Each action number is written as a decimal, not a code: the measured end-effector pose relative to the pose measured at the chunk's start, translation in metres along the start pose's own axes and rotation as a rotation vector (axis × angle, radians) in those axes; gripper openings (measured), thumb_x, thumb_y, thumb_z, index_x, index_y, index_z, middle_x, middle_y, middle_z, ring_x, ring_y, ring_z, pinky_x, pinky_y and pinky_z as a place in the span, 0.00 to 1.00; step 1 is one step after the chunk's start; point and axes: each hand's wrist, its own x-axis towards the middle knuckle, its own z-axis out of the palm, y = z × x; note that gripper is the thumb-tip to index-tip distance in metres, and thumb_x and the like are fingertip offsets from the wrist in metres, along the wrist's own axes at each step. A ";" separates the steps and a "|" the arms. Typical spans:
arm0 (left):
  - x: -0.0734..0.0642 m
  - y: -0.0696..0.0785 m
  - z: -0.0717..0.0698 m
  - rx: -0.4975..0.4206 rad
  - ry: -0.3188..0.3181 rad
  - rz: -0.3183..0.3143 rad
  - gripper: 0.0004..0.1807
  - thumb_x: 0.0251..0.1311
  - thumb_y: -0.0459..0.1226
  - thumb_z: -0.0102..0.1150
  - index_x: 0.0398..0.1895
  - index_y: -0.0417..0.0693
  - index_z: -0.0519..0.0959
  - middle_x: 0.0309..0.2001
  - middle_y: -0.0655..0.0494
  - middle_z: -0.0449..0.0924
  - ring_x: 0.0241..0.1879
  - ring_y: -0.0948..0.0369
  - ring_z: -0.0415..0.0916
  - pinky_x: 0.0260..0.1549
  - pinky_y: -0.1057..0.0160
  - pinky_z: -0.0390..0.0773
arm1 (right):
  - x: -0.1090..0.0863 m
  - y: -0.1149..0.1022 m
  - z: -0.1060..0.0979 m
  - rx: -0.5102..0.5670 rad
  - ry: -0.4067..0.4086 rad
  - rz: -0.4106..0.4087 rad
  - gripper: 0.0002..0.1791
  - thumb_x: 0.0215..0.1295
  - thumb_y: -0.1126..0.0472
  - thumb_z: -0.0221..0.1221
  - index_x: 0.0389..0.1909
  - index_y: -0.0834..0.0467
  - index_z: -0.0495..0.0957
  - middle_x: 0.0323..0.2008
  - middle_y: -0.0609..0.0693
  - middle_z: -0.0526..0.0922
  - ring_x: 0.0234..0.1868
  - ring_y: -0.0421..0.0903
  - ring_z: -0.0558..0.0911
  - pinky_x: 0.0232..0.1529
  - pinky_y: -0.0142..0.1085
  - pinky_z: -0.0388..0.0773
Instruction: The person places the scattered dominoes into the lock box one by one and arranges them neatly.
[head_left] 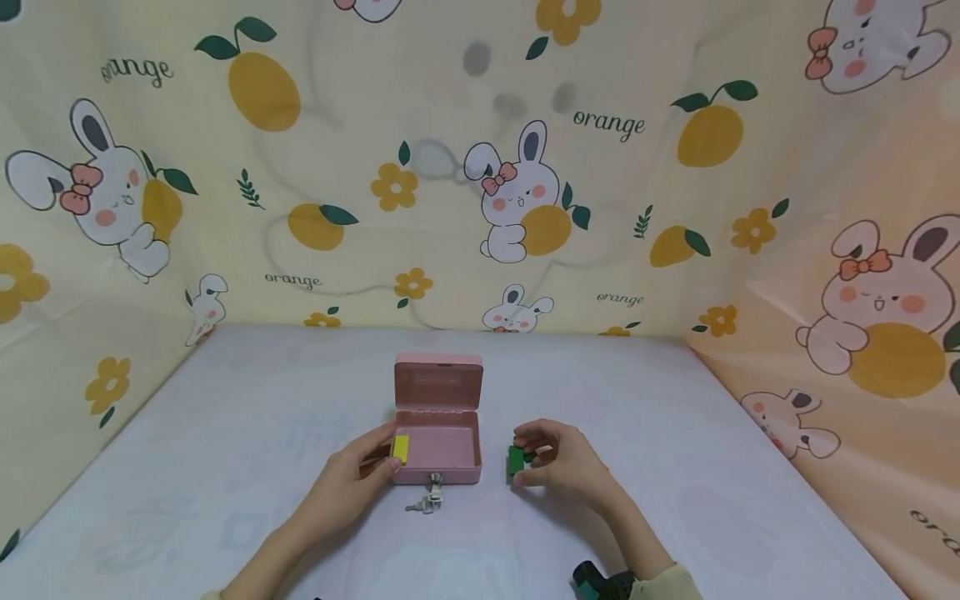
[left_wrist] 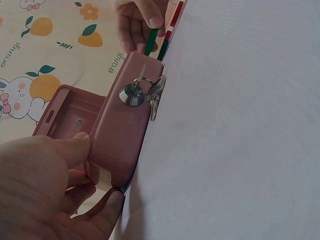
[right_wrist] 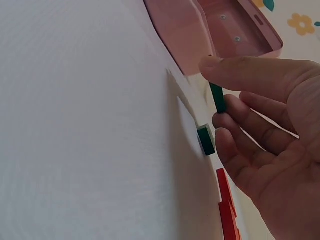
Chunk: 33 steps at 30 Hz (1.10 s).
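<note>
Rabbit-print cloth (head_left: 420, 92) backs the white table (head_left: 600, 375). The left hand (head_left: 351, 473) grips the pink box (head_left: 465, 475) at nine o'clock; off its three o'clock, the right hand (head_left: 566, 460) pinches a green block (right_wrist: 218, 98). Handling it seems the step, next needing a steady pinch.

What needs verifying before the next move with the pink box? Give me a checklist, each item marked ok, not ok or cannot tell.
1. Lid open: ok, it stands raised at the back.
2. Pink box steadied: ok, the left hand holds its left side.
3. Green block gripped: ok, pinched by the right hand.
4. Green block above the box: not ok, it is beside the box, to the right.
5. Room inside: ok, the floor is bare right of the yellow block.
6. Fingers clear of the second green block: cannot tell, they are close together in the right wrist view.
</note>
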 end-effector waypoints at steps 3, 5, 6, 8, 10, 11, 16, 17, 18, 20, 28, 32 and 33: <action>0.000 0.000 0.001 -0.005 0.002 -0.003 0.31 0.67 0.37 0.62 0.71 0.43 0.66 0.67 0.46 0.69 0.62 0.52 0.70 0.60 0.59 0.72 | 0.000 0.000 0.001 0.003 0.000 0.001 0.32 0.44 0.67 0.78 0.52 0.65 0.78 0.43 0.52 0.82 0.45 0.50 0.79 0.45 0.41 0.83; -0.001 0.001 0.000 -0.006 0.003 -0.003 0.30 0.67 0.38 0.61 0.71 0.42 0.66 0.67 0.45 0.69 0.62 0.52 0.71 0.60 0.58 0.72 | 0.000 0.000 0.001 0.006 0.001 0.002 0.32 0.43 0.67 0.78 0.52 0.65 0.78 0.43 0.52 0.82 0.45 0.50 0.79 0.45 0.41 0.83; -0.001 0.001 0.000 -0.006 0.003 -0.003 0.30 0.67 0.37 0.61 0.71 0.42 0.66 0.67 0.45 0.69 0.62 0.51 0.71 0.60 0.58 0.72 | 0.000 0.000 0.002 0.006 0.001 0.002 0.32 0.43 0.67 0.78 0.52 0.65 0.78 0.43 0.52 0.82 0.45 0.50 0.79 0.45 0.41 0.83; -0.001 0.001 0.000 -0.003 0.003 -0.006 0.30 0.67 0.37 0.61 0.71 0.42 0.66 0.67 0.45 0.69 0.62 0.51 0.71 0.60 0.58 0.72 | -0.001 -0.001 0.002 0.005 0.003 0.004 0.32 0.43 0.67 0.78 0.52 0.64 0.78 0.43 0.52 0.82 0.44 0.50 0.79 0.45 0.40 0.83; -0.002 0.001 -0.001 0.000 0.006 -0.004 0.30 0.67 0.37 0.61 0.71 0.41 0.66 0.67 0.45 0.69 0.62 0.51 0.71 0.60 0.58 0.72 | -0.001 -0.001 0.003 0.004 0.007 0.005 0.32 0.43 0.67 0.78 0.53 0.64 0.78 0.43 0.51 0.82 0.44 0.50 0.80 0.45 0.40 0.83; -0.002 0.001 -0.001 0.000 0.006 -0.003 0.30 0.67 0.37 0.61 0.71 0.41 0.66 0.67 0.45 0.69 0.62 0.51 0.71 0.60 0.58 0.72 | -0.001 -0.002 0.003 0.001 0.010 0.005 0.32 0.43 0.67 0.78 0.53 0.64 0.78 0.43 0.51 0.82 0.44 0.50 0.80 0.44 0.39 0.83; -0.004 0.001 -0.002 -0.004 0.007 -0.003 0.31 0.67 0.39 0.62 0.71 0.41 0.66 0.67 0.45 0.69 0.62 0.52 0.71 0.60 0.59 0.72 | 0.000 -0.003 0.003 0.003 0.027 -0.001 0.33 0.43 0.66 0.78 0.53 0.64 0.78 0.44 0.50 0.83 0.44 0.50 0.80 0.44 0.39 0.83; -0.004 0.001 -0.002 -0.006 0.008 -0.002 0.31 0.67 0.39 0.62 0.71 0.41 0.66 0.67 0.45 0.69 0.62 0.51 0.71 0.60 0.58 0.72 | -0.001 -0.003 0.003 0.003 0.029 -0.002 0.33 0.44 0.66 0.78 0.53 0.64 0.78 0.44 0.50 0.83 0.45 0.50 0.80 0.44 0.40 0.83; -0.003 0.001 -0.002 -0.007 0.006 -0.001 0.31 0.67 0.39 0.62 0.71 0.41 0.66 0.67 0.46 0.69 0.62 0.52 0.71 0.60 0.58 0.72 | -0.001 -0.003 0.003 0.005 0.033 -0.001 0.32 0.44 0.66 0.78 0.53 0.64 0.78 0.44 0.50 0.83 0.45 0.50 0.80 0.45 0.40 0.83; -0.003 0.001 -0.002 -0.013 0.005 0.004 0.31 0.67 0.39 0.62 0.71 0.41 0.66 0.67 0.46 0.69 0.62 0.52 0.70 0.60 0.58 0.72 | -0.001 -0.004 0.002 0.004 0.041 0.000 0.32 0.44 0.66 0.78 0.53 0.64 0.78 0.45 0.50 0.83 0.45 0.50 0.80 0.46 0.42 0.83; -0.001 0.003 -0.002 0.003 0.002 0.005 0.31 0.67 0.39 0.61 0.71 0.41 0.66 0.66 0.46 0.69 0.62 0.52 0.70 0.60 0.58 0.72 | -0.003 -0.005 0.001 -0.003 0.058 0.000 0.32 0.43 0.66 0.78 0.53 0.64 0.79 0.44 0.50 0.83 0.45 0.50 0.80 0.46 0.45 0.83; -0.001 0.004 -0.001 0.015 0.006 -0.002 0.31 0.67 0.38 0.61 0.71 0.40 0.66 0.66 0.46 0.69 0.62 0.52 0.70 0.60 0.58 0.72 | -0.003 -0.003 0.002 -0.006 0.063 -0.008 0.32 0.43 0.65 0.78 0.52 0.64 0.79 0.43 0.50 0.83 0.44 0.50 0.80 0.46 0.43 0.83; -0.001 0.004 -0.001 0.019 0.006 -0.002 0.31 0.67 0.38 0.61 0.71 0.40 0.66 0.66 0.46 0.69 0.62 0.52 0.70 0.60 0.57 0.72 | -0.003 -0.003 0.002 -0.008 0.064 -0.013 0.32 0.43 0.65 0.78 0.52 0.64 0.79 0.43 0.50 0.83 0.44 0.51 0.80 0.46 0.43 0.83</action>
